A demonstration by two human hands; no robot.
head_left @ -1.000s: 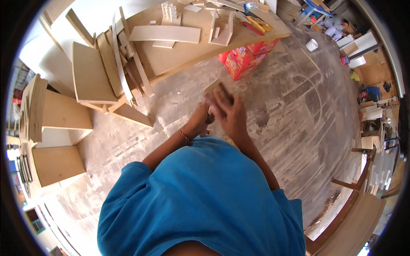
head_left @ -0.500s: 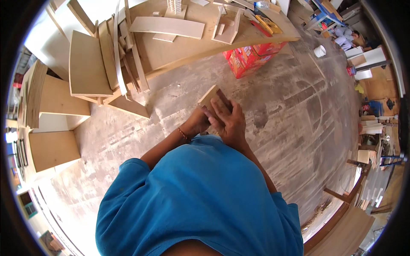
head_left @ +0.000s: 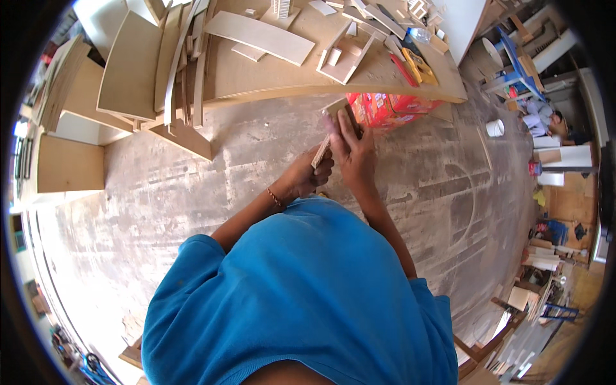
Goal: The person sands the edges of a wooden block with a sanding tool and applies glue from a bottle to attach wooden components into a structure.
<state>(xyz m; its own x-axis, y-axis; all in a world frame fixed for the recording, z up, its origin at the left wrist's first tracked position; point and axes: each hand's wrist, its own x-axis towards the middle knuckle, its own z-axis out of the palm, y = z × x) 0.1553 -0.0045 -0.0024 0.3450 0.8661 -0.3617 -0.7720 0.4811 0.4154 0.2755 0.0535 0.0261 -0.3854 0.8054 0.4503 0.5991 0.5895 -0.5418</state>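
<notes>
My left hand (head_left: 308, 174) is closed around the lower end of a small pale wooden piece (head_left: 321, 153), held above the floor in front of my blue shirt. My right hand (head_left: 357, 157) lies over the upper end of the piece with its fingers stretched along it. Beneath those fingers shows a dark brown strip (head_left: 350, 117), perhaps sandpaper, pressed against the wood. The fingers partly hide both the strip and the wood.
Ahead stands a wooden workbench (head_left: 282, 86) with boards, a small wooden frame (head_left: 346, 58) and a yellow tool (head_left: 420, 67). Red cartons (head_left: 391, 110) sit under its edge. Plywood panels (head_left: 131, 67) lean at left. A white bucket (head_left: 495, 128) and a person (head_left: 542, 119) are at right.
My right hand has slid up and away from my body along the wooden piece, and the piece is now tilted differently. The view has turned slightly, shifting the bench.
</notes>
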